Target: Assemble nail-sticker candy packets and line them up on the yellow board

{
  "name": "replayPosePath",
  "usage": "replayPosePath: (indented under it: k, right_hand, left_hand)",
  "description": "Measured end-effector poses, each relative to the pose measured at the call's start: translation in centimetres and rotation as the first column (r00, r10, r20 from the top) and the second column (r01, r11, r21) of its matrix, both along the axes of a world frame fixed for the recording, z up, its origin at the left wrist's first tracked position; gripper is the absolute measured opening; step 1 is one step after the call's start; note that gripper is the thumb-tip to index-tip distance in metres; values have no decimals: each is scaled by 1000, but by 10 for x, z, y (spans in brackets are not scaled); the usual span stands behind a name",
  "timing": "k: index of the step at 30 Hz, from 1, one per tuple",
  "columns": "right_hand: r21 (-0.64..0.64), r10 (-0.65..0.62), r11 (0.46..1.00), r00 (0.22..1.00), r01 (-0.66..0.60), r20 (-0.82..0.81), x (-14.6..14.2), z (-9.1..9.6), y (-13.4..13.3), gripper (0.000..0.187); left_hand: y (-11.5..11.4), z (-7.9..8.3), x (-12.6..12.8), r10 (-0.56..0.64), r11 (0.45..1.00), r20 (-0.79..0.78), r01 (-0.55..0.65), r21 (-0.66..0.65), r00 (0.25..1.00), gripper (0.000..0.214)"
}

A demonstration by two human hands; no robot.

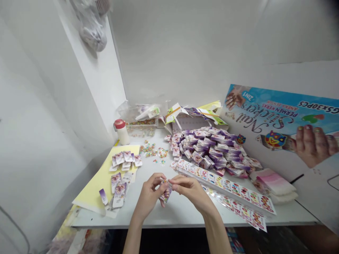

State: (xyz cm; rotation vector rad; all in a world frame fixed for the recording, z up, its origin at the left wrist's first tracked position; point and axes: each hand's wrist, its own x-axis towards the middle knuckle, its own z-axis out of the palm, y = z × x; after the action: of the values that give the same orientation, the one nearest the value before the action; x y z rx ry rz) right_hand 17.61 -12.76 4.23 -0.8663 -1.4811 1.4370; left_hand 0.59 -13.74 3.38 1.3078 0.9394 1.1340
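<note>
My left hand [148, 195] and my right hand [191, 190] meet above the white table [169, 220], pinching a small printed packet [166, 191] between their fingertips. Its purple and white print is partly hidden by my fingers. Just right of my right hand lie long strips of nail stickers [225, 188]. A heap of purple-and-white packets [209, 150] rises beyond the hands. To the left, several small cards [124, 160] lie on a pale yellow sheet [97, 188]. Loose colourful candies [149, 150] are scattered ahead of my hands.
A white bottle with a red cap [122, 131] and a clear plastic container [140, 120] stand at the back, next to an open cardboard box [182, 120]. A "Nail Stickers" poster board [278, 120] leans at right, with pink-and-white packs [275, 183] before it.
</note>
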Motion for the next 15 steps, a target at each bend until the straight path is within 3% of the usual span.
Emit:
replayPosePath:
  k: [3, 6, 7, 8, 10, 11, 13, 15]
  right_hand:
    - [-21, -58, 998, 998, 58, 25, 0, -3, 7, 20]
    - [127, -246, 966, 954, 226, 172, 8, 3, 29, 23]
    - [237, -379, 915, 898, 327, 223, 14, 8, 40, 23]
    - [371, -533, 824, 808, 429, 250, 21, 14, 53, 24]
    - [649, -803, 559, 532, 516, 269, 41, 29, 83, 26]
    - [695, -850, 493, 460, 524, 256, 52, 36, 98, 26]
    - [742, -890, 431, 377, 514, 256, 74, 48, 126, 22]
    - [778, -890, 438, 343, 450, 302, 92, 56, 147, 21]
  left_hand:
    - [2, -2, 3, 4, 1000, -81, -4, 4, 997, 30]
    - [6, -7, 2, 71, 997, -207, -67, 24, 976, 54]
    - [8, -9, 0, 111, 994, -245, -106, 34, 963, 60]
    - [9, -11, -2, 153, 988, -278, -147, 42, 948, 63]
    - [12, -15, -7, 223, 975, -321, -217, 54, 921, 62]
    - [13, -16, -9, 241, 970, -332, -236, 57, 912, 60]
    - [15, -19, -11, 260, 965, -344, -255, 60, 902, 57]
    - [15, -20, -11, 259, 965, -352, -255, 58, 900, 56]
